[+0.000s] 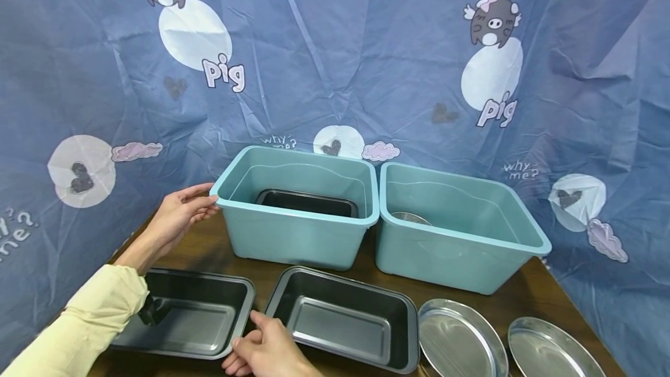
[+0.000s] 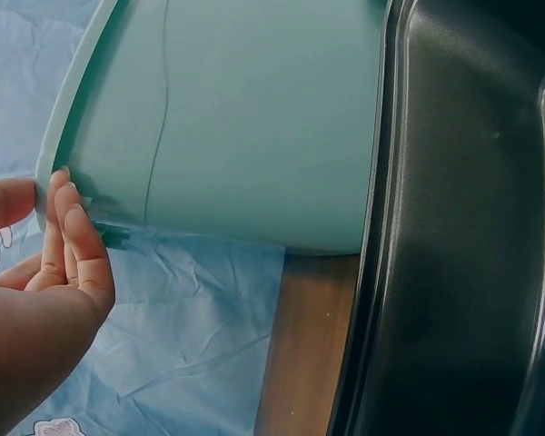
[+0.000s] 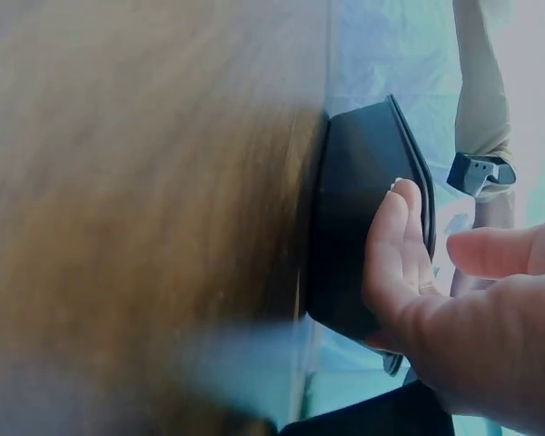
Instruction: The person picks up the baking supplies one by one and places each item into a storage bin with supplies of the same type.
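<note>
My left hand (image 1: 175, 220) pinches the left rim of a teal plastic bin (image 1: 293, 237); in the left wrist view the thumb lies on one side of the rim and the fingers on the other. Inside that bin lies a dark loaf pan (image 1: 309, 202). At the front right corner of another dark loaf pan (image 1: 193, 316) is my right hand (image 1: 269, 348). The right wrist view has its fingers (image 3: 395, 245) against that pan's outer wall below the rim, the thumb standing apart. A third loaf pan (image 1: 340, 322) sits just right of this hand.
A second teal bin (image 1: 450, 260) stands to the right, with a round metal pan (image 1: 410, 218) partly visible inside. Two round metal pans (image 1: 460, 342) lie at the front right of the wooden table (image 1: 534, 290). A blue printed cloth (image 1: 335, 45) hangs behind.
</note>
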Tool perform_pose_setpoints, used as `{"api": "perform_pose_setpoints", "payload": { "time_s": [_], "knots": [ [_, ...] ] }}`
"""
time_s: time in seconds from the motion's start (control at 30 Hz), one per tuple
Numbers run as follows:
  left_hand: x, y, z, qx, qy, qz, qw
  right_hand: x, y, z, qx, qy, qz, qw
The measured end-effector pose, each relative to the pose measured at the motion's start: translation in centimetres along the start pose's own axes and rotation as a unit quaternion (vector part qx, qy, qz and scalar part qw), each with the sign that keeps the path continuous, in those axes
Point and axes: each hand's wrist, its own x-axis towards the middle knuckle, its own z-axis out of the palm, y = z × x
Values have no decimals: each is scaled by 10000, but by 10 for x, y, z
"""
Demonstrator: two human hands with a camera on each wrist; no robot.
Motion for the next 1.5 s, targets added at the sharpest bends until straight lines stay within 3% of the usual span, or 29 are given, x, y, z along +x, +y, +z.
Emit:
{"api": "perform_pose_setpoints", "payload": {
  "time_s": [0.53,0.87,1.07,1.5],
  "knots": [
    [1,-2,-1,114,5,57,9999,7,3,7,137,264,246,9993],
    [1,1,0,239,-39,45,9997,7,9,13,602,658,-432,9951],
    [0,1,-1,214,-55,17,9998,6,5,12,591,975,-936,9891],
    [-1,5,0,235,-60,21,9997,0,-5,10,387,1093,-1366,9838]
  ]
}}
